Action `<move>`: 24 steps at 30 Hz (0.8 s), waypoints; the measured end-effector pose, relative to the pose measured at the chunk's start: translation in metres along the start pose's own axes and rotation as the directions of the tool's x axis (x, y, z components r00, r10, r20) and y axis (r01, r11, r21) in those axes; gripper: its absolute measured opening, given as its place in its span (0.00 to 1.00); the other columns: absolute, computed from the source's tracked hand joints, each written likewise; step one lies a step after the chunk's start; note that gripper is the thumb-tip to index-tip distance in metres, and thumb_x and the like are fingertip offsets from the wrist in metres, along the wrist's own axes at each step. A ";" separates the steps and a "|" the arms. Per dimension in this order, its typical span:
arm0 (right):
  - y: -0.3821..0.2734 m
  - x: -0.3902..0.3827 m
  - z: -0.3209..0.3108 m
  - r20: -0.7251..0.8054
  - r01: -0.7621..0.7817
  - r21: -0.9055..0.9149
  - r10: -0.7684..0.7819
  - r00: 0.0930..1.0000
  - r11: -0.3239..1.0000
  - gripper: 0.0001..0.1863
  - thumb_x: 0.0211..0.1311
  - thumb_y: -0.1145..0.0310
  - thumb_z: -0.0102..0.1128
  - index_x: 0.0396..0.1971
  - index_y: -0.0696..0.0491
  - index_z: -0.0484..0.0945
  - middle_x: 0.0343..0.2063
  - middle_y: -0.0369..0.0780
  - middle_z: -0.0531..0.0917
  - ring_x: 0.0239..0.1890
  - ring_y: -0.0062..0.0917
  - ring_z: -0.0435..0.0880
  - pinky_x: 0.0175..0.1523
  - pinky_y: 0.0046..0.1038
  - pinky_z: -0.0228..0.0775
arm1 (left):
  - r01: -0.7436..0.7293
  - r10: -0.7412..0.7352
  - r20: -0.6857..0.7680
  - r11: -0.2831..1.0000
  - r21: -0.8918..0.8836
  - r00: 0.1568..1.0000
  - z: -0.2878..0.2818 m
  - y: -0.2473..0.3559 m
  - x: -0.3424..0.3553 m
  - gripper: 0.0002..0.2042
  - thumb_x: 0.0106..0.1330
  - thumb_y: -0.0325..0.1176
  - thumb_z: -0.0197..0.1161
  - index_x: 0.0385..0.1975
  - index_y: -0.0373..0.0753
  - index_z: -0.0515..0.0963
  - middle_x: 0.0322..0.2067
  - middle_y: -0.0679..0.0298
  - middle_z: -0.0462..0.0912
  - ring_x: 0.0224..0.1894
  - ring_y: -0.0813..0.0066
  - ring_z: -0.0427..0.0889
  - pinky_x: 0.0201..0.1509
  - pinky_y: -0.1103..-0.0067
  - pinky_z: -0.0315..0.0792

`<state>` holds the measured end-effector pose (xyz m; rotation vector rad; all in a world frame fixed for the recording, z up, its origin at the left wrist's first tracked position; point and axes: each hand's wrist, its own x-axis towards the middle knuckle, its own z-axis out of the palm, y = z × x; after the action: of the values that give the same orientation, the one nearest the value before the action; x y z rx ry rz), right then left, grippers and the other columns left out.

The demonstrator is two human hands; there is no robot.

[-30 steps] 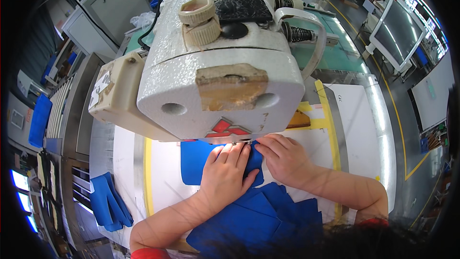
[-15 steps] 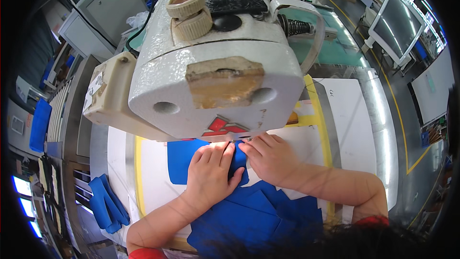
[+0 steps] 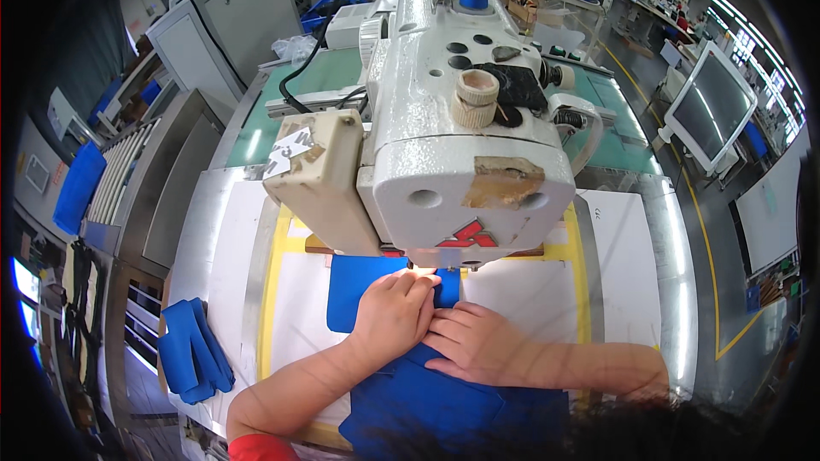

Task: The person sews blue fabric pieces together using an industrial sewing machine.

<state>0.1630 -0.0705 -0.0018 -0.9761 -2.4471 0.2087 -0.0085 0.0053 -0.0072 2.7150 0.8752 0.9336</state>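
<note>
Beneath the head of a white sewing machine (image 3: 478, 132) lies a flat blue fabric piece (image 3: 352, 294), its far edge hidden by the machine. My left hand (image 3: 393, 312) grips this piece, fingers bent and close together, their tips near the lit spot under the machine head. A narrow strip of blue shows just right of those fingertips. My right hand (image 3: 474, 337) rests lower, its fingers stretched out toward my left hand, over the far edge of a pile of blue fabric pieces (image 3: 453, 414). Nothing shows in its grasp.
A white work surface framed by yellow tape (image 3: 585, 307) surrounds the sewing spot. More blue pieces (image 3: 195, 350) lie at the left edge. A beige box (image 3: 320, 179) juts from the machine's left side. A screen (image 3: 711, 102) stands at the far right.
My right hand has drawn back from the needle area toward the pile. My left hand stays on the fabric piece by the machine. The view has shifted, showing more of the machine's top.
</note>
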 end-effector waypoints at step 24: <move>-0.025 -0.021 0.015 0.029 -0.178 -0.468 0.216 0.976 0.866 0.19 0.58 0.68 0.51 0.50 0.55 0.77 0.54 0.44 0.78 0.54 0.36 0.78 0.56 0.37 0.71 | -0.144 0.151 0.025 0.973 -0.179 0.988 -0.046 -0.011 -0.040 0.09 0.56 0.27 0.64 0.37 0.41 0.80 0.34 0.63 0.83 0.37 0.67 0.85 0.41 0.74 0.78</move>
<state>0.1535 -0.1019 -0.0153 -1.4491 -2.5218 -0.2942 -0.0670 -0.0104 0.0057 2.6627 0.5608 0.9336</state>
